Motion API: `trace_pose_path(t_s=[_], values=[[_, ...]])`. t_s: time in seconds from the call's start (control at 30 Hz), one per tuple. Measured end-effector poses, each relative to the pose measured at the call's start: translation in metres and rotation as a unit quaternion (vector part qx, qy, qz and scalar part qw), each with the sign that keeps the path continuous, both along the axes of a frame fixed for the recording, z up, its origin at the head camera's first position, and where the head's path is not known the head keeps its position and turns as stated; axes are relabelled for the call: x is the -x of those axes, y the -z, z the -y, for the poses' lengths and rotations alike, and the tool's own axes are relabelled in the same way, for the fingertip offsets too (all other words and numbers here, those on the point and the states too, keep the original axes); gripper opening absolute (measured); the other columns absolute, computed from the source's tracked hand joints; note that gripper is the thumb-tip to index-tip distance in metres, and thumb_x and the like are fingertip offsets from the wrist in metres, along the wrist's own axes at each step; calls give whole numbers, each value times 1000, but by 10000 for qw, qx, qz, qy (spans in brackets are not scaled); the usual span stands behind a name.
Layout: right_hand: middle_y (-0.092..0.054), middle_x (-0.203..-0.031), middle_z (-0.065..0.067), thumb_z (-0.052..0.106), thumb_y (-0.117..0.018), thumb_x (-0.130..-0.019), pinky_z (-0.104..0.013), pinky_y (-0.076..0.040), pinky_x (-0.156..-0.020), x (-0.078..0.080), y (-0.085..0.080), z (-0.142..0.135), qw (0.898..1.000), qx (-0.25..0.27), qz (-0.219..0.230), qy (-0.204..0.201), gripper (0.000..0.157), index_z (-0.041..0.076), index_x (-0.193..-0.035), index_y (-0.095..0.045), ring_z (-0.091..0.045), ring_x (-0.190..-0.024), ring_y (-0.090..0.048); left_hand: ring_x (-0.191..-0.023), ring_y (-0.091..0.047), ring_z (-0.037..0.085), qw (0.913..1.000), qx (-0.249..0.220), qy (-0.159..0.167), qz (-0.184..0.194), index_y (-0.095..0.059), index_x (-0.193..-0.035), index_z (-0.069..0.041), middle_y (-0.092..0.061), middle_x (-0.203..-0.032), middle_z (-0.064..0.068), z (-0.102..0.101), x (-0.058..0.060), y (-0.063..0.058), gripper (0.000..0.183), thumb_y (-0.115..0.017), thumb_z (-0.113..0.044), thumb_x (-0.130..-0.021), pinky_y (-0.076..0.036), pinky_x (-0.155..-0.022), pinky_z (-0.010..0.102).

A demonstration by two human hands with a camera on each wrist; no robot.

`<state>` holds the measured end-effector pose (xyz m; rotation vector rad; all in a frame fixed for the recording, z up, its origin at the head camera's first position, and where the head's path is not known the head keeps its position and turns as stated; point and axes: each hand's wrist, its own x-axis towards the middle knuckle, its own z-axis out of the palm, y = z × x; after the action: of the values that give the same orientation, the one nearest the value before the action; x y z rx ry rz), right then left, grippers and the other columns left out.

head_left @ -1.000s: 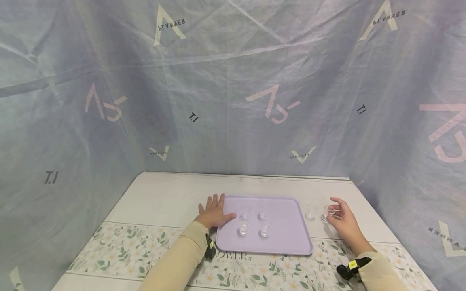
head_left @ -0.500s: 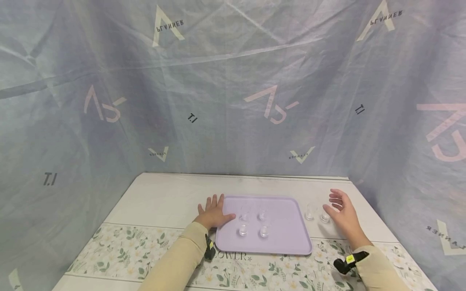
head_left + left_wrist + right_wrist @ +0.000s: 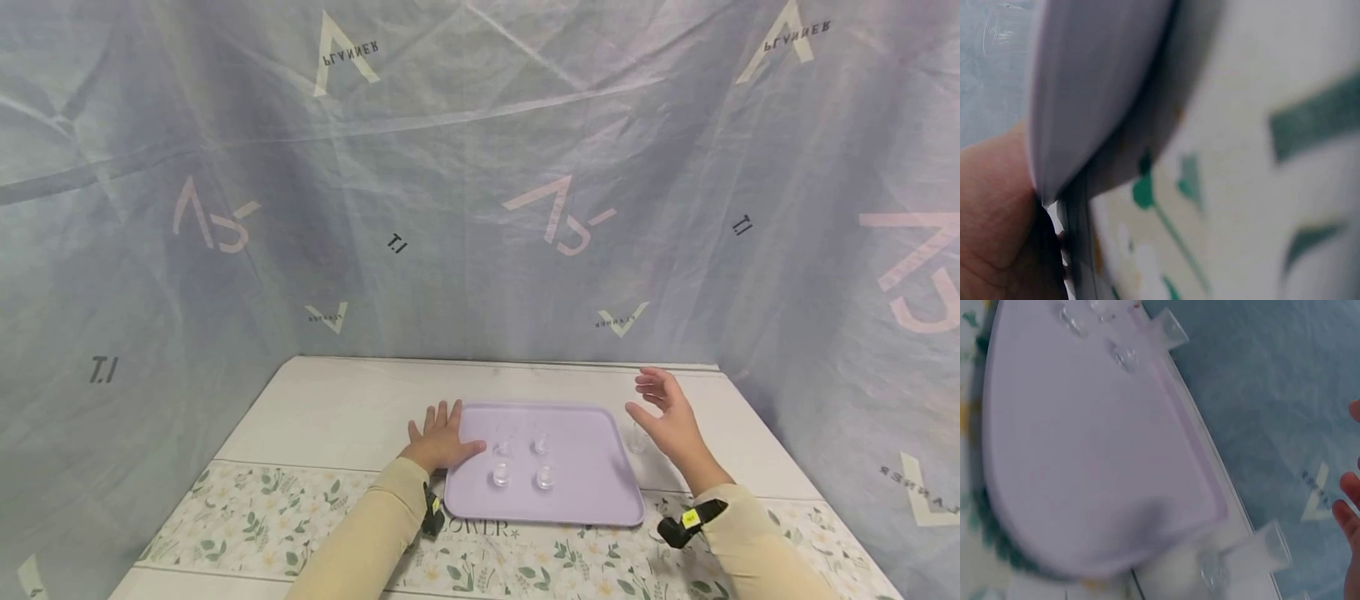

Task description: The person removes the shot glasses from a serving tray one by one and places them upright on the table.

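Observation:
My left hand (image 3: 440, 442) rests with spread fingers at the left edge of a lilac tray (image 3: 592, 467), its thumb reaching over the rim. In the left wrist view, part of that hand (image 3: 991, 219) lies against the tray's rim (image 3: 1091, 81). Several small clear glasses, including a front right one (image 3: 546, 477) and a front left one (image 3: 502, 474), stand on the tray. Right of the tray, a clear glass (image 3: 637, 439) stands on the table beneath my right hand (image 3: 672, 421). That hand holds nothing, its fingers apart. In the right wrist view this glass (image 3: 1257, 550) appears upright near its fingertips (image 3: 1346, 515).
The white table (image 3: 337, 408) carries a floral strip (image 3: 300, 517) along its front, partly under the tray. Grey-blue printed sheeting (image 3: 465, 208) hangs behind and at both sides.
My right hand let go of the outer glass at the right, then moved left and away from me over the glass nearer the tray. The left hand and tray stayed put.

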<state>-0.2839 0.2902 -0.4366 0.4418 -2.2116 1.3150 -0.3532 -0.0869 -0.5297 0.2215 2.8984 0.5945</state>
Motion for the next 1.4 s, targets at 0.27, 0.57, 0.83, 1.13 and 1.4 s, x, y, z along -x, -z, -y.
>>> trace_pose_path(t_s=[0.27,0.57,0.83,1.13,1.4], values=[[-55,-124,-35,-15,-72,-83,-37,-52,-97,7,-4,30,9984,87,141,-534,63,-14,-139,-43,-53,-112,-54,-155,3,40,10000,13,20,2,-11,-164,-12,-4,-169,20,0,-5,-6,108,-54,-75,-88,8,-116,69],[-52,-131,-37,-15,-72,-83,-67,-43,-98,15,8,56,9924,279,598,-1042,74,-9,-147,-37,-55,-119,-53,-155,6,38,9999,63,-20,88,-7,-164,-15,-2,-169,18,-1,-1,-3,107,-55,-74,-89,8,-116,68],[-53,-131,-34,-15,-73,-82,-63,-48,-97,40,45,65,9899,511,718,-1108,78,-2,-150,-36,-54,-119,-56,-155,5,37,9999,137,-31,98,-7,-164,-15,-2,-169,17,-1,1,-1,107,-54,-74,-89,8,-116,68],[-53,-133,-35,-13,-74,-83,-61,-49,-97,37,50,77,9835,613,1056,-1332,78,1,-150,-38,-55,-120,-55,-155,1,41,10000,11,27,3,-12,-163,-10,-6,-168,21,-2,-10,-13,104,-54,-72,-90,7,-116,68],[-53,-135,-36,-14,-75,-81,-61,-50,-96,35,56,85,9822,511,1346,-1203,79,1,-149,-39,-52,-120,-58,-154,-2,44,10000,-42,82,-32,-15,-163,-9,-9,-167,24,-1,-11,-16,107,-58,-72,-88,5,-115,72]])
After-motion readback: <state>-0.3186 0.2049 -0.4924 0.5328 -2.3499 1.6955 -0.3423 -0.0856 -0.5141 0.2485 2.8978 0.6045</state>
